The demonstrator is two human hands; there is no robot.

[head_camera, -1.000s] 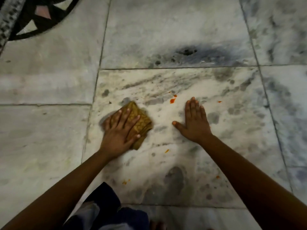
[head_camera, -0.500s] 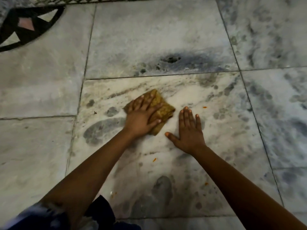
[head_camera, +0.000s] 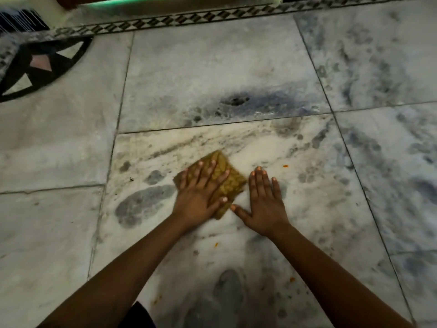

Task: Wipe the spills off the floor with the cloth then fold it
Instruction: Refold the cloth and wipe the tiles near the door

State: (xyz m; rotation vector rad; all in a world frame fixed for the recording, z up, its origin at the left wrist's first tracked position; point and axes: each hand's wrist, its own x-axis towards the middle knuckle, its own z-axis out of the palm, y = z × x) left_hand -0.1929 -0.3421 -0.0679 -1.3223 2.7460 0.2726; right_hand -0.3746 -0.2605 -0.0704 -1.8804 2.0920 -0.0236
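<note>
A folded mustard-yellow cloth lies on the white marble floor. My left hand presses flat on the cloth with straight, spread fingers and covers its left half. Just to the right, my right hand rests flat on the bare floor, its thumb tip almost touching the cloth's near corner. Small orange spill spots remain: one right of my right fingertips, one between my forearms, and others nearer to me.
A patterned black-and-white border strip runs along the far edge of the floor. A dark inlaid floor medallion sits at the far left. Dark clothing shows at the bottom edge.
My left hand has slid the cloth forward and to the right, over the orange spot that lay ahead of it. The right hand has stayed planted on the floor.
</note>
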